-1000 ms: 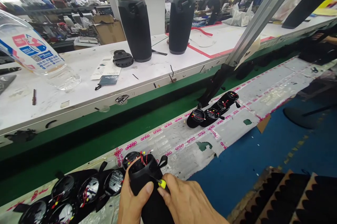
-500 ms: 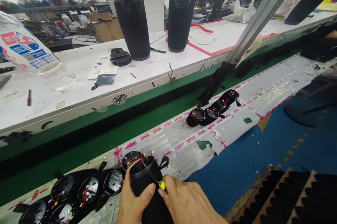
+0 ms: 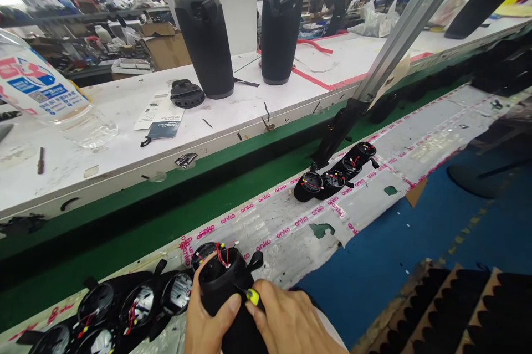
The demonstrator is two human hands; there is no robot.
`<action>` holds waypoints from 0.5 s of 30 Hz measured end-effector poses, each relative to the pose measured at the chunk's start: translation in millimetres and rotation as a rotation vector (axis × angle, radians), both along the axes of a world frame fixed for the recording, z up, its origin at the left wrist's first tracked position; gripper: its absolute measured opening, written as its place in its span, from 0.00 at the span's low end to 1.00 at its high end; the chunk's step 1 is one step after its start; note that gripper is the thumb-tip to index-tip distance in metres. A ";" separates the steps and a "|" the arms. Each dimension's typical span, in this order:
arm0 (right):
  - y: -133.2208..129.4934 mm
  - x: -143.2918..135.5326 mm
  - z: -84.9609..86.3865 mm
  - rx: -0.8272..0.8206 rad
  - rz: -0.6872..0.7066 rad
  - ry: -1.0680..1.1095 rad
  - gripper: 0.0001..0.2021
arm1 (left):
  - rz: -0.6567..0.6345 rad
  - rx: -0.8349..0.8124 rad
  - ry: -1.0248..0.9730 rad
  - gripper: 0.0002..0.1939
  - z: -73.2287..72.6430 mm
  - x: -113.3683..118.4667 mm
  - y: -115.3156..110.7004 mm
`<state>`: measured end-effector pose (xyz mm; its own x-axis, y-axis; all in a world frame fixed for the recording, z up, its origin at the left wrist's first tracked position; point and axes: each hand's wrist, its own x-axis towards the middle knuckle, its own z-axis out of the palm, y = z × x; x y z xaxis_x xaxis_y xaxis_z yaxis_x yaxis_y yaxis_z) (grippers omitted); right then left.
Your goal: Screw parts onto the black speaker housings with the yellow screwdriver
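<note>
A black cylindrical housing [image 3: 236, 309] with an open top and a loop strap stands upright at the bottom centre. Red wires [image 3: 223, 257] with small connectors stick out of its opening. Wrapped round its left side is my left hand [image 3: 210, 315], thumb on the front. My right hand [image 3: 286, 315] grips a small tool with a yellow and black handle [image 3: 253, 297], its thin tip at the housing's upper side, just below the rim. Several similar black housings [image 3: 96, 303] with wires lie close together to the left.
On the white shelf [image 3: 124, 110] are two tall black cylinders [image 3: 208, 46], a black round part [image 3: 187, 93], a tag [image 3: 164, 124] and a plastic bottle [image 3: 50, 88]. More housings [image 3: 332, 177] lie farther along the bench. A metal post [image 3: 411, 27] slants at the right.
The housing and my left hand have shifted slightly left. The yellow-handled tool is turned, and more of its dark part shows between my right fingers. The view has moved a little.
</note>
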<state>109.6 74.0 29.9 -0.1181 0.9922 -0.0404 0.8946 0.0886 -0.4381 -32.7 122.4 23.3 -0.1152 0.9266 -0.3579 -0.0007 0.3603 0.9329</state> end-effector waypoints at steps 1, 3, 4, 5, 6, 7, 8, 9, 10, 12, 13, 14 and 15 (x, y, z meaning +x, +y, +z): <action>-3.1 -0.2 -2.0 0.021 -0.040 0.048 0.09 | 0.014 -0.028 -0.039 0.42 0.7 -0.1 -0.7; -7.8 0.1 -5.5 0.051 -0.095 0.120 0.09 | 0.047 -0.152 -0.120 0.36 1.2 -0.7 -2.7; -8.9 0.4 -6.5 0.062 -0.105 0.137 0.09 | 0.064 -0.219 -0.168 0.33 0.7 -1.3 -3.9; -9.1 0.8 -6.6 0.072 -0.102 0.145 0.07 | 0.080 -0.270 -0.212 0.30 -0.3 -2.1 -5.1; -8.7 1.1 -5.9 0.080 -0.088 0.142 0.06 | 0.093 -0.294 -0.240 0.29 -1.9 -3.1 -6.1; -7.9 1.3 -4.4 0.088 -0.071 0.128 0.04 | 0.095 -0.284 -0.250 0.29 -4.0 -4.3 -6.8; -6.7 1.2 -2.4 0.095 -0.055 0.105 0.04 | 0.087 -0.250 -0.246 0.30 -6.3 -5.7 -7.3; -5.6 0.8 -0.2 0.096 -0.043 0.082 0.04 | 0.076 -0.217 -0.233 0.31 -8.8 -7.1 -7.5; -4.4 0.1 2.0 0.094 -0.033 0.058 0.05 | 0.063 -0.193 -0.218 0.31 -11.1 -8.5 -7.4; -2.4 -1.8 5.4 0.091 -0.019 -0.001 0.07 | 0.037 -0.166 -0.203 0.33 -14.6 -10.7 -7.1; -1.5 -2.8 6.4 0.091 -0.012 -0.032 0.07 | 0.030 -0.163 -0.200 0.34 -15.3 -11.3 -6.8; -0.6 -3.8 7.1 0.090 -0.001 -0.057 0.08 | 0.026 -0.164 -0.197 0.34 -15.2 -11.4 -6.5; 0.3 -4.5 7.3 0.088 0.011 -0.074 0.09 | 0.026 -0.164 -0.194 0.35 -14.3 -11.1 -6.1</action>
